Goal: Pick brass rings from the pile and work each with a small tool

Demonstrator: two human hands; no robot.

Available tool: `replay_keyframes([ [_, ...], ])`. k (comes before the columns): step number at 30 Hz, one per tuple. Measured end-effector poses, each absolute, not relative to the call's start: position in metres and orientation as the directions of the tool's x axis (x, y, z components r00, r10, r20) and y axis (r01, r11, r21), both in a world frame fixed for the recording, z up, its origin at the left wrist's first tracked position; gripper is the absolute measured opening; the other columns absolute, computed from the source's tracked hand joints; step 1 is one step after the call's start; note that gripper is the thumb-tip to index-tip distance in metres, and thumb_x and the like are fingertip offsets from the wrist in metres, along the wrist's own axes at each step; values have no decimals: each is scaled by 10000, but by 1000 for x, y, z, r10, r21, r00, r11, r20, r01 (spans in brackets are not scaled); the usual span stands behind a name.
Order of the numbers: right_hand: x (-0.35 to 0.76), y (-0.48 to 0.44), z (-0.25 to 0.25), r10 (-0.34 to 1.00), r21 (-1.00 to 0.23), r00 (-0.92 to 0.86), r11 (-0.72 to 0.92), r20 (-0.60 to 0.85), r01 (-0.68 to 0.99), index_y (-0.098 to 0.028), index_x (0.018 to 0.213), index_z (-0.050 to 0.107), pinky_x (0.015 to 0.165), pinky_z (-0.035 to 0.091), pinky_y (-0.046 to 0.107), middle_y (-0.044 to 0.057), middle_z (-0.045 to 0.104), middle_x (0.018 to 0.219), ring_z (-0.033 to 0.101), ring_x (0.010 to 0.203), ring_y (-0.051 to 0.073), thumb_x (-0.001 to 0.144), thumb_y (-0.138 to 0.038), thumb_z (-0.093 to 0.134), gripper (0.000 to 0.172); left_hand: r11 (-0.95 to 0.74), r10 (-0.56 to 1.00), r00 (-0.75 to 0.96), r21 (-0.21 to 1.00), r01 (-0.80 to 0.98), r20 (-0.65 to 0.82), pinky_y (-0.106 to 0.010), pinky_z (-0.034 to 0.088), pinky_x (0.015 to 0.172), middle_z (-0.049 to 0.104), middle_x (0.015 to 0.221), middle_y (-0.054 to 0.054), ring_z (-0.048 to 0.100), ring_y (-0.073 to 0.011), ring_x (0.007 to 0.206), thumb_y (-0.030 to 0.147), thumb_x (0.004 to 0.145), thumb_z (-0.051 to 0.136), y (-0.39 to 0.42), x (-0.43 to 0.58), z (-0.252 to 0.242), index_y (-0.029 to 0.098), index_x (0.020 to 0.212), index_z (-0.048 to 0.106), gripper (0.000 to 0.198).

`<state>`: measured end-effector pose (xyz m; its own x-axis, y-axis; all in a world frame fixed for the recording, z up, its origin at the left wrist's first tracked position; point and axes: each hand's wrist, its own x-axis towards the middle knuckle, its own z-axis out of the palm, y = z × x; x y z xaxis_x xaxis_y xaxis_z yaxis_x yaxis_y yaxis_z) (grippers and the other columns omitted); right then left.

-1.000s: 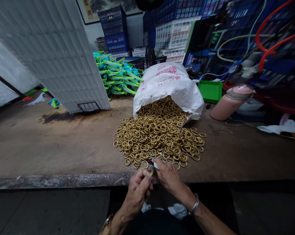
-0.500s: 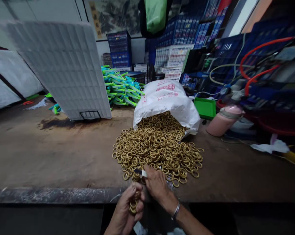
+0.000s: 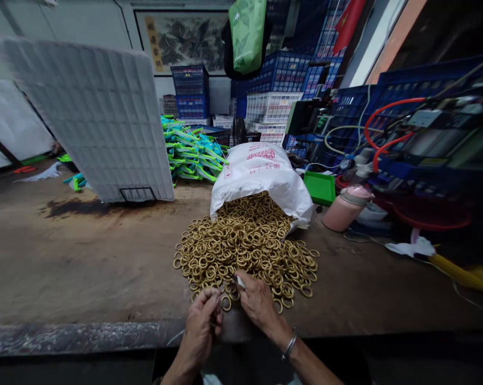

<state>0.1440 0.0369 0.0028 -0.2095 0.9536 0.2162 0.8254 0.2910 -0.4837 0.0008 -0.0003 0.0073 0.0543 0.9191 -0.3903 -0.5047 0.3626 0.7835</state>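
Observation:
A heap of brass rings (image 3: 241, 254) spills from a white sack (image 3: 261, 174) lying on its side on the brown workbench (image 3: 85, 262). My left hand (image 3: 201, 326) is closed at the bench's near edge, its fingers pinched on what looks like a thin wire and rings, hard to make out. My right hand (image 3: 259, 302) rests on the near edge of the heap, fingers curled round a small white-tipped thing at the rings. A metal bangle sits on my right wrist.
A white gridded panel (image 3: 93, 117) leans at the back left. Behind it lie green and blue bundles (image 3: 189, 149). A green tray (image 3: 320, 187), a pink flask (image 3: 345, 206), red hoses and stacked blue and white crates (image 3: 273, 104) crowd the right and back.
The view has tilted upward, so the hands sit lower in the picture. My left hand has risen from below the bench edge to it. My right hand stays at the heap's near edge.

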Motion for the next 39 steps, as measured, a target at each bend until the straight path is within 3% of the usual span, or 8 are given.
replay_keyframes([
  [4, 150, 41, 2, 957, -483, -182, 272, 225, 833, -208, 817, 605, 533, 265, 230, 9, 604, 624, 514, 561, 128, 750, -99, 361, 275, 362, 920, 30, 819, -446, -390, -138, 245, 337, 466, 531, 80, 399, -52, 403, 386, 650, 643, 9, 6, 7, 181, 895, 516, 344],
  [7, 153, 42, 1, 965, -550, -156, 249, 211, 797, -198, 774, 586, 525, 274, 226, -6, 547, 571, 457, 520, 118, 800, -162, 358, 232, 355, 927, 46, 827, -436, -373, -142, 264, 345, 491, 577, 67, 421, -57, 425, 359, 657, 614, 11, 8, 9, 178, 909, 513, 327],
  [14, 149, 30, 5, 960, -827, -244, 244, 134, 506, -190, 678, 507, 521, 330, 211, -36, 473, 584, 410, 547, 102, 872, -356, 365, 292, 274, 960, 2, 938, -212, -280, -160, 230, 362, 424, 490, 87, 330, -43, 368, 466, 705, 580, 10, 12, 14, 172, 888, 542, 349],
  [20, 143, 25, 6, 986, -944, -165, 31, -25, 330, -201, 570, 443, 472, 325, 219, -51, 406, 506, 377, 486, 99, 817, -430, 402, 339, 179, 983, -5, 967, -182, -183, -167, 252, 400, 433, 531, 68, 334, -44, 415, 402, 731, 576, 5, 12, 5, 164, 740, 523, 244],
  [26, 139, 23, -3, 977, -970, -160, -105, -141, 218, -207, 600, 456, 407, 276, 211, -67, 404, 451, 323, 397, 81, 807, -426, 411, 305, 203, 979, 28, 959, -196, -202, -169, 243, 402, 475, 544, 55, 322, -46, 413, 415, 744, 562, -1, 12, 2, 168, 729, 505, 254],
  [39, 136, 21, 5, 977, -962, -191, -46, -100, 268, -199, 599, 449, 493, 338, 223, -45, 453, 536, 402, 508, 100, 777, -376, 411, 254, 393, 909, 254, 881, -264, -330, -146, 199, 347, 427, 534, 73, 324, -22, 365, 519, 737, 539, -11, 8, 5, 171, 718, 476, 355],
])
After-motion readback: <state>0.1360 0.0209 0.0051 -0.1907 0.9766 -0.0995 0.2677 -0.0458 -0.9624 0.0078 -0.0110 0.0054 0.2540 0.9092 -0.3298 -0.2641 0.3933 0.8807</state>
